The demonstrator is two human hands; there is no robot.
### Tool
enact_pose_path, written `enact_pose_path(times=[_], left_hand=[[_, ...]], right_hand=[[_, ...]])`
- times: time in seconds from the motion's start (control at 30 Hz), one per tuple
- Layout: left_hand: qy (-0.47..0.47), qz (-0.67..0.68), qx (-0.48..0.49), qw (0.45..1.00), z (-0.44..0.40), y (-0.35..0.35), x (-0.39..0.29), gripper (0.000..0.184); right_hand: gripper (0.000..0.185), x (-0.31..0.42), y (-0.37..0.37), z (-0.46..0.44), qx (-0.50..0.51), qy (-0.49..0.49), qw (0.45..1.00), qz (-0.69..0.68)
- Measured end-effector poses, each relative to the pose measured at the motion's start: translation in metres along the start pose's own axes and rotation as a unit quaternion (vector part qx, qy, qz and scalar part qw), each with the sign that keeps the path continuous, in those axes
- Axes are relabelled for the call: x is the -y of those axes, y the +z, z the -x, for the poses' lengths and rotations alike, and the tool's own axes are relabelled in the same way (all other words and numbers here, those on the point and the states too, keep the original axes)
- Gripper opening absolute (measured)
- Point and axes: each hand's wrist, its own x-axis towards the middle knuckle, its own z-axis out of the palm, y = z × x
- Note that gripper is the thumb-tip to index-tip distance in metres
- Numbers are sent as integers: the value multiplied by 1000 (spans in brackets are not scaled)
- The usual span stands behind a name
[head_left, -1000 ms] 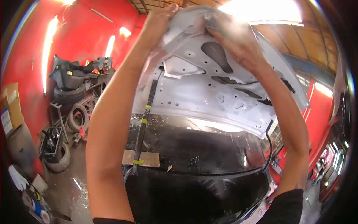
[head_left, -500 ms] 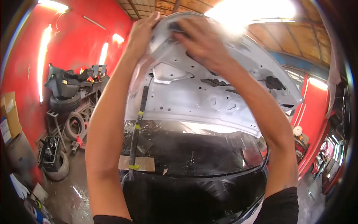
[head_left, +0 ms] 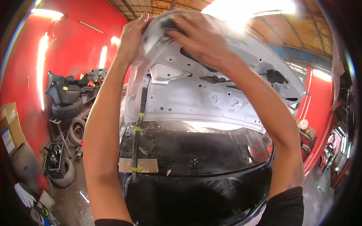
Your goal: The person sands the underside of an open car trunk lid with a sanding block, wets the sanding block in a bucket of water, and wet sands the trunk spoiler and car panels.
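Note:
Above me a pale grey car panel (head_left: pixel 177 101) stands raised, its underside full of holes and cut-outs. My left hand (head_left: pixel 132 35) is wrapped over the panel's upper left edge. Beside it, my right hand (head_left: pixel 198 35) lies against the underside near the top, blurred by motion. Between its thumb and fingers shows a dark pad (head_left: pixel 169 25), partly covered by the hand. Under the panel's left part, a dark prop bar (head_left: pixel 140 124) with yellow tape stands upright on a piece of cardboard (head_left: pixel 149 165).
Dusty dark glass (head_left: pixel 196 150) and a black body panel (head_left: pixel 188 199) lie beneath the raised panel. At the left are stacked tires (head_left: pixel 68 109), a black crate (head_left: pixel 54 160) and a cardboard box (head_left: pixel 11 128). Red walls (head_left: pixel 83 49) surround the car.
Both hands appear slightly further left in the view, as does the panel, while the camera has shifted a little. The right hand stays against the underside, and the left keeps its hold.

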Motion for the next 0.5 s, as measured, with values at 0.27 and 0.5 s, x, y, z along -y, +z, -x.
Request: enact_pose_path(times=[0.27,0.5], left_hand=[[17,-39,-68,997,-5,-2,16,50],[24,-40,-41,998,4,10,2,46]], right_hand=[[52,-10,-11,80,9,166,985,41],[45,-1,-7,19,-2,49,996,80]])
